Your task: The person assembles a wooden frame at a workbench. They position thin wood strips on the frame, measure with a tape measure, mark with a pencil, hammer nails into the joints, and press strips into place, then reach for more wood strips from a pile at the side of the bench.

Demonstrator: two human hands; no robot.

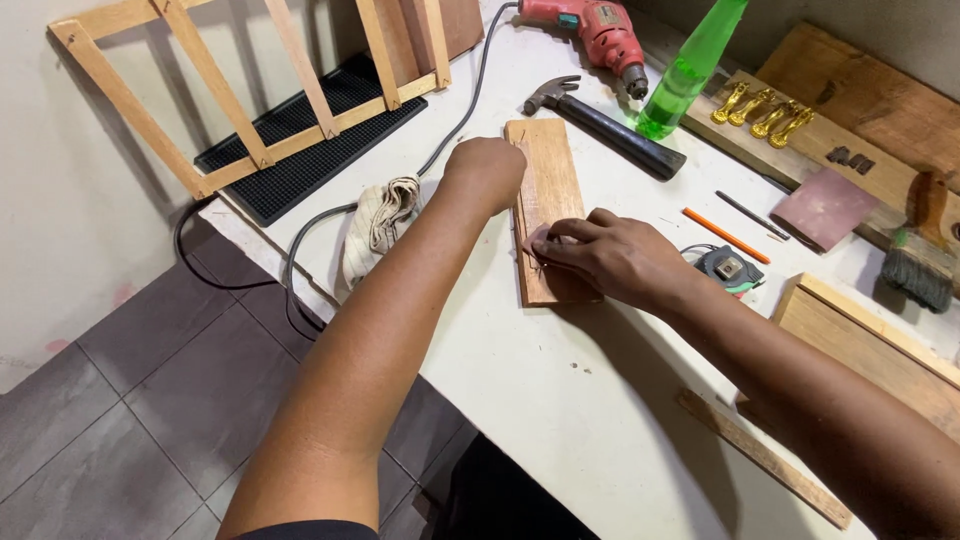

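small flat rectangular wooden board [546, 190] lies on the white worktable [540, 400] between a black-handled claw hammer [600, 122] and a tape measure [728, 268], the left hand [487, 170] fisted against its far left edge, the right hand [600, 256] flat on its near end, fingertips [540, 243] pressed together

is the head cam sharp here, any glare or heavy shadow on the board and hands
Head view: sharp across the wooden board, left hand and right hand; soft, even light with no glare on the white table; only faint shadows under the forearms; mild wide-angle bending at the edges.
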